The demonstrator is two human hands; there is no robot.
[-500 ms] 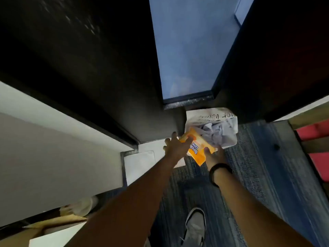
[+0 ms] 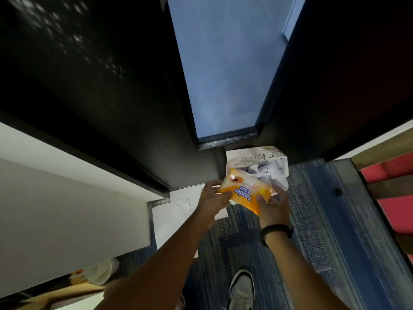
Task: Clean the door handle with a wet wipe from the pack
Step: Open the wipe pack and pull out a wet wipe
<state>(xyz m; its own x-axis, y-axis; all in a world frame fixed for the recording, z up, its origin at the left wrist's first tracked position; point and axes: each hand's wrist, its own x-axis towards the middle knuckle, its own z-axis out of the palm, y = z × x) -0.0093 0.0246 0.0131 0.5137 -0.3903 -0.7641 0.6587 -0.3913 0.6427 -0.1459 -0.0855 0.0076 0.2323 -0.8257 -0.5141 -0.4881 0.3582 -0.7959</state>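
An orange wet wipe pack (image 2: 245, 190) with blue lettering is held in front of me, above the floor. My left hand (image 2: 213, 199) grips its left end, fingers curled over the edge. On the pack's right end, my right hand (image 2: 273, 205), with a black band on the wrist, is closed. The dark door (image 2: 100, 90) rises ahead on the left with a frosted glass panel (image 2: 225, 63) beside it. No door handle shows in this view.
A white paper bag (image 2: 263, 166) full of crumpled paper stands on the blue carpet (image 2: 324, 220) just beyond the pack. A white wall (image 2: 67, 209) runs along the left, red and wooden shelving (image 2: 393, 204) along the right. My shoe (image 2: 242, 289) is below.
The pack has risen slightly and turned flatter toward me. My left hand has closed onto its left end, and my right hand now grips it more fully.
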